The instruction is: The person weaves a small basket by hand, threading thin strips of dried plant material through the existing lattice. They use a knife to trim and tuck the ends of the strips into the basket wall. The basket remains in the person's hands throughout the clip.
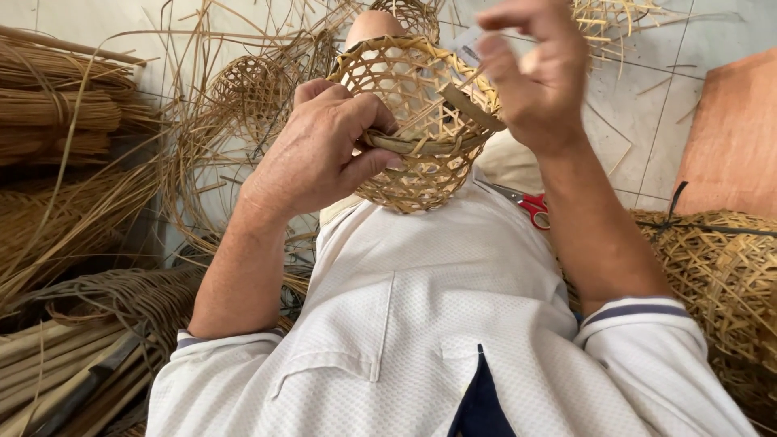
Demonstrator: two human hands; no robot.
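Filling the bottom of the frame, a white textured shirt (pixel 437 324) with dark-trimmed sleeves covers the person's chest, and both bare forearms rise from it toward the centre. Just above the shirt, red-handled scissors (pixel 530 205) lie right of centre, partly hidden by the right forearm.

At centre left, the left hand (pixel 320 154) is curled tight around the rim band of a small open-weave bamboo basket (pixel 417 121), thumb pressed on the flat strip and fingers folded over the edge. The basket sits in the upper middle of the frame, tilted so its mouth faces the camera, directly between the two hands and touching both. At upper right of centre, the right hand (pixel 534 77) is blurred; its fingers are drawn together, pinched on a flat bamboo strip (pixel 469 105) that runs down to the basket's rim.

At the right edge, a larger mass of woven bamboo (pixel 712 267) lies beside the right arm, with an orange-brown board (pixel 732 137) above it on the pale tiled floor (pixel 647 121). At the left edge, bundles of bamboo strips (pixel 57 105) are stacked, and loose strips curl across the floor. Farther back, at upper left of centre, another small woven basket (pixel 251 89) rests among the tangled strips.
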